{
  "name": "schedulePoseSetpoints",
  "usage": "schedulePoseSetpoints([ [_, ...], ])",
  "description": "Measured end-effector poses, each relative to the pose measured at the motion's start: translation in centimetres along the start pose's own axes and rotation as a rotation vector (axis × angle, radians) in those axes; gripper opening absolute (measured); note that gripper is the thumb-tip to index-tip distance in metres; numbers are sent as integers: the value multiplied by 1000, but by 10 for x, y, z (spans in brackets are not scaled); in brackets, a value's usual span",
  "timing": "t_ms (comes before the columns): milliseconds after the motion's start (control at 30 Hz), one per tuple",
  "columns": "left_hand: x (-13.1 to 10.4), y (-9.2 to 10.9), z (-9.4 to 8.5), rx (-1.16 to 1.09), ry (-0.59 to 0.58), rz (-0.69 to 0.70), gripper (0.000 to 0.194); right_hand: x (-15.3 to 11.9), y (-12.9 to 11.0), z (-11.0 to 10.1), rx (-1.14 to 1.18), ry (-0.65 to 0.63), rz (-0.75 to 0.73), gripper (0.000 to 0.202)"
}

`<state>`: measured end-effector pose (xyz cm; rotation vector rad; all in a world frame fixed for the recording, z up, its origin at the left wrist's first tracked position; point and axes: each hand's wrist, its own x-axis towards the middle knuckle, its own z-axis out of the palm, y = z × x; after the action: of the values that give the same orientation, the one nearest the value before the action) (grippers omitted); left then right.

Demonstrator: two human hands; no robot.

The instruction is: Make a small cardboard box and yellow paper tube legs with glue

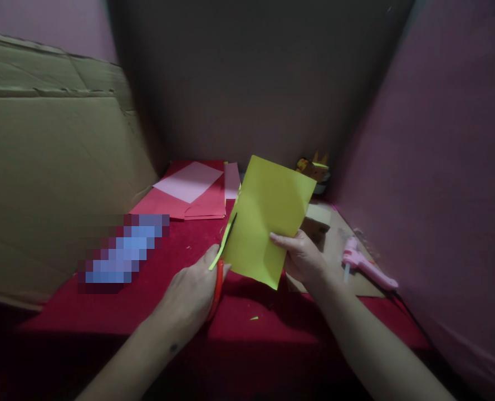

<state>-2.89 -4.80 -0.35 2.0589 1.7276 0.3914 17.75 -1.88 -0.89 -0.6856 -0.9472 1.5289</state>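
Note:
My left hand (197,287) is closed around the red-orange handles of a pair of scissors (217,289). The dark blades lie along the left edge of a yellow sheet of paper (268,217), where a narrow yellow strip (219,255) hangs off toward my hand. My right hand (299,256) grips that sheet near its lower right edge, thumb lying on the front face and fingers hidden behind. The paper is held up, tilted, above the table.
Red and pink paper sheets (205,209) lie at the back left of the red-covered table (172,303). A blurred-out blue item (126,250) is on the left. At right, a pink glue gun (368,267) rests on cardboard (334,223). Tall cardboard (50,184) stands at left.

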Motion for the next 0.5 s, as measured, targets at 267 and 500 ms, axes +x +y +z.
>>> schedulePoseSetpoints([
  [267, -1, 6, -3, 46, -34, 25, 27, 0, 2, 2, 44, 37, -4, 39],
  [500, 1, 2, -1, -86, 23, 45, 33, -2, 4, 2, 15, -17, 47, 45],
])
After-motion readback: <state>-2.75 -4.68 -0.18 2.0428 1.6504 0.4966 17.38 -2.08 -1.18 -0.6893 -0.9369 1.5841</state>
